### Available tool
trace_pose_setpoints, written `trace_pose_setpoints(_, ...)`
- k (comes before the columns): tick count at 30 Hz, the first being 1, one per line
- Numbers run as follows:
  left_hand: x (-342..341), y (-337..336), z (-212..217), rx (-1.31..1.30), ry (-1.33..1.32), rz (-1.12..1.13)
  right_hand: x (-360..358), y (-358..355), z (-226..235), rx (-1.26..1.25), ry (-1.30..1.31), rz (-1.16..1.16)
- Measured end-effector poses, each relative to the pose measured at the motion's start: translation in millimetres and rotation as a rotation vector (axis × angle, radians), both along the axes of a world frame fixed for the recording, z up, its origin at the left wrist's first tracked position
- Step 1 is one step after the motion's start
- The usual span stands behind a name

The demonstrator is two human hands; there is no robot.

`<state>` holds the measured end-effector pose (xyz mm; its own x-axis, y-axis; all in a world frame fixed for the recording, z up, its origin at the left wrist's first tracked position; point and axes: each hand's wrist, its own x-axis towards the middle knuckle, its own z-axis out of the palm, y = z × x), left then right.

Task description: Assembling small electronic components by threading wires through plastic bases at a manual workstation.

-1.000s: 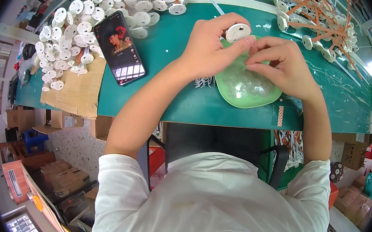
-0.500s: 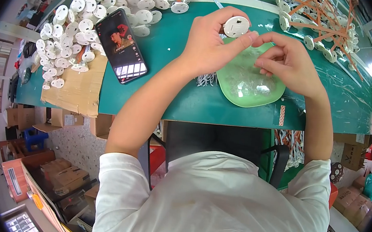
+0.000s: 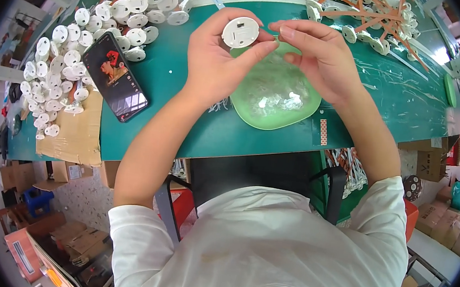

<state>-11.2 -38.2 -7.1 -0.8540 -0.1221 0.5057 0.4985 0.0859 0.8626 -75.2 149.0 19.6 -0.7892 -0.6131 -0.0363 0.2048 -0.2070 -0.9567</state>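
Observation:
My left hand (image 3: 211, 59) grips a round white plastic disc (image 3: 242, 33) by its edges, its flat face with a small dark slot turned toward me. Just right of it, my right hand (image 3: 327, 56) has thumb and index finger pinched together near my left thumb tip. Whatever sits in that pinch is too small to make out. Below both hands a light green tray (image 3: 270, 124) lies on the green tabletop (image 3: 170, 132), holding small clear and shiny bits.
Many similar white discs (image 3: 72, 59) pile up at the left, partly on cardboard (image 3: 84, 135). A phone (image 3: 115, 77) playing a video leans there. More discs with orange-brown strips (image 3: 364, 15) lie at far right. A patterned strip (image 3: 323, 132) is beside the tray.
The view has swung, so the table and tray sit farther left. The disc is turned, with its dark slot now showing. My right finger and thumb have closed together near my left thumb.

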Motion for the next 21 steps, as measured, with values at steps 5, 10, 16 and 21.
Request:
trace_pose_setpoints(5,0.8,2.9,1.4,0.016,0.031,0.014,-1.3,-7.9,-15.8,-0.060,-0.108,0.010)
trace_pose_setpoints(10,1.4,5.7,1.1,0.019,0.009,0.036,-1.0,-8.7,-19.2,-0.160,-0.163,0.043)
trace_pose_setpoints(16,1.3,-5.1,1.2,-0.006,-0.005,0.083,12.3,-9.5,-7.8,0.216,0.579,-0.149)
trace_pose_setpoints(21,-1.9,-0.7,5.6,0.078,0.051,-0.015,8.1,-9.6,-16.0,-0.009,0.518,-0.204)
